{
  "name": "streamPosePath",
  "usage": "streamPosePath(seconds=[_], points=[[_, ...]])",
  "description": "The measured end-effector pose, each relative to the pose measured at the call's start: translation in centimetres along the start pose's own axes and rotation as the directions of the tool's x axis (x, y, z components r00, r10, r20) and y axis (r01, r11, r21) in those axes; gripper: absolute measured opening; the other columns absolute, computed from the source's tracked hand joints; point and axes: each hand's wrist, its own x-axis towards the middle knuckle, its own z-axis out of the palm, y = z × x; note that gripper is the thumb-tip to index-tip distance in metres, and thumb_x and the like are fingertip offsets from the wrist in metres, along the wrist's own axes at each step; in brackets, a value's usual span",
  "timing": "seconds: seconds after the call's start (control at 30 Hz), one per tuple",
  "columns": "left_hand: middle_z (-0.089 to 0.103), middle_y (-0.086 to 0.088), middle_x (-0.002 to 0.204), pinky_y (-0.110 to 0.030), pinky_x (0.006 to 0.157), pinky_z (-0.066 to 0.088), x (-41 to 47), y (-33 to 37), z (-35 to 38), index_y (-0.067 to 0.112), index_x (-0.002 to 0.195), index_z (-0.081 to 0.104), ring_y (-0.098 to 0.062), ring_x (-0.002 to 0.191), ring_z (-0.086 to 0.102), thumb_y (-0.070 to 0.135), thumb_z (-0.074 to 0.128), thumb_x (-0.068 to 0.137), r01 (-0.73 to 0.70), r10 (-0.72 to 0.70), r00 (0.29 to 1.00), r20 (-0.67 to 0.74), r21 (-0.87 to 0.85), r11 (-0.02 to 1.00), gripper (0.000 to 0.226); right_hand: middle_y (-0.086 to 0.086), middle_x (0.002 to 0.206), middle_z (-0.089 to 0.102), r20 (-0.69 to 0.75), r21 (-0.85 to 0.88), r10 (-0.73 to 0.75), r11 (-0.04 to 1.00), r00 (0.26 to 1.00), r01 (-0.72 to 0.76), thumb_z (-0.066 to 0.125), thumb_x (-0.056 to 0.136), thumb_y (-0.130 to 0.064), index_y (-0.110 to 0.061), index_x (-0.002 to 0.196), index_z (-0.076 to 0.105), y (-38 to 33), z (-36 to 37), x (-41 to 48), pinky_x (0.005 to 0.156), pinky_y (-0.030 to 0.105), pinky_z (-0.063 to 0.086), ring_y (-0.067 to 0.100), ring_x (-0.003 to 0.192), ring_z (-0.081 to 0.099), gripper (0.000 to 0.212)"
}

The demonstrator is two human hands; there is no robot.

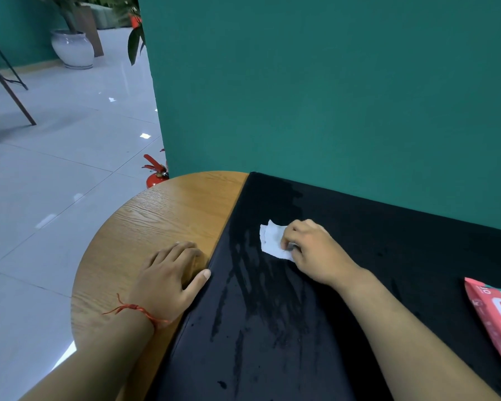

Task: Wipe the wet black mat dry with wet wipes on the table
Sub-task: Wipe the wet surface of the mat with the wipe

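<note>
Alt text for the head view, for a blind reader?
A right hand holds a white wipe against a wet-streaked black mat on a wooden table; the left hand rests flat beside the mat's edge. A red wipes pack lies at right.

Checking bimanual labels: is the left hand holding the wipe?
No, the right hand pinches the wipe; the left hand rests on the wooden table.

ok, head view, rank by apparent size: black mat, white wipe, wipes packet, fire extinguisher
1. black mat
2. wipes packet, though cropped by the frame
3. white wipe and fire extinguisher look alike; extinguisher is farther and half hidden, so no ranking
</note>
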Motion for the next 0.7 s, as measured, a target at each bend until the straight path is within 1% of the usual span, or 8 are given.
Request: streamPosePath(seconds=[0.1,0.17,0.23,0.27,0.37,0.43,0.53,0.7], points=[[0.047,0.016,0.155,-0.045,0.120,0.036,0.0,-0.1,0.0,0.039,0.138,0.053,-0.016,0.146,0.041,0.078,0.019,0.099,0.004,-0.004,1.000,-0.001,0.003,1.000,0.065,-0.017,0.111,0.055,-0.134,-0.013,-0.077,0.997,0.988,0.076,0.059,0.088,-0.004,-0.026,0.104,0.068,-0.6,0.1,-1.0,0.100,0.030,0.040,0.013,0.102,0.048,0.029],[0.046,0.016,0.155,-0.044,0.120,0.035,0.0,0.0,0.0,0.039,0.138,0.053,-0.015,0.146,0.040,0.078,0.019,0.099,0.005,-0.005,1.000,-0.006,0.009,1.000,0.065,-0.018,0.107,0.054,-0.165,-0.007,-0.111,0.994,0.980,0.111,0.062,0.091,-0.017,-0.027,0.104,0.066,-1.4,0.5,-1.6,0.093,0.026,0.038,0.011,0.097,0.047,0.018],[0.046,0.017,0.155,-0.044,0.120,0.034,0.0,0.1,0.0,0.039,0.137,0.054,-0.014,0.146,0.040,0.078,0.020,0.099,0.004,-0.004,1.000,-0.009,0.009,1.000,0.063,-0.017,0.099,0.054,-0.113,-0.075,-0.082,0.994,0.990,0.074,0.062,0.095,-0.035,-0.030,0.098,0.064,-2.0,1.2,-1.5,0.086,0.029,0.040,0.011,0.091,0.044,0.006],[0.046,0.017,0.155,-0.044,0.120,0.034,0.0,0.1,0.0,0.039,0.136,0.053,-0.014,0.146,0.040,0.078,0.020,0.099,0.003,-0.003,1.000,-0.008,0.007,1.000,0.063,-0.015,0.094,0.054,-0.101,-0.110,-0.038,0.994,0.994,0.027,0.060,0.097,-0.039,-0.030,0.093,0.063,-2.2,1.6,-1.3,0.083,0.032,0.042,0.012,0.087,0.044,0.011],[0.046,0.017,0.155,-0.044,0.121,0.033,0.0,0.0,0.0,0.039,0.137,0.053,-0.014,0.147,0.039,0.078,0.019,0.099,0.003,-0.003,1.000,-0.007,0.007,1.000,0.064,-0.011,0.084,0.055,-0.090,-0.120,0.055,0.991,0.994,-0.065,0.056,0.102,-0.038,-0.026,0.086,0.061,-3.2,2.1,-0.6,0.079,0.038,0.048,0.015,0.081,0.049,0.021],[0.046,0.017,0.156,-0.044,0.122,0.033,0.0,0.0,0.0,0.039,0.138,0.053,-0.014,0.147,0.039,0.078,0.019,0.099,0.006,-0.006,1.000,-0.005,0.009,1.000,0.064,-0.011,0.083,0.059,-0.062,-0.036,0.127,0.991,0.990,-0.129,0.055,0.102,-0.038,-0.025,0.085,0.061,-5.1,1.9,-0.2,0.077,0.039,0.050,0.016,0.081,0.057,0.022],[0.046,0.017,0.155,-0.044,0.121,0.034,0.0,0.0,0.0,0.040,0.137,0.053,-0.014,0.147,0.039,0.078,0.020,0.099,0.005,-0.005,1.000,-0.004,0.006,1.000,0.063,-0.009,0.073,0.066,0.017,0.219,0.309,0.927,0.951,-0.304,0.059,0.100,-0.039,-0.025,0.079,0.062,-8.5,2.0,0.7,0.067,0.036,0.054,0.015,0.073,0.063,0.025],[0.046,0.017,0.156,-0.042,0.121,0.031,0.0,0.0,0.0,0.040,0.138,0.054,-0.014,0.146,0.040,0.078,0.021,0.099,0.007,-0.007,1.000,-0.007,0.010,1.000,0.063,-0.002,0.065,0.070,0.096,0.538,0.337,0.774,0.937,-0.334,0.063,0.100,-0.033,-0.019,0.073,0.069,-12.1,2.2,2.7,0.077,0.040,0.061,0.015,0.065,0.068,0.031]])
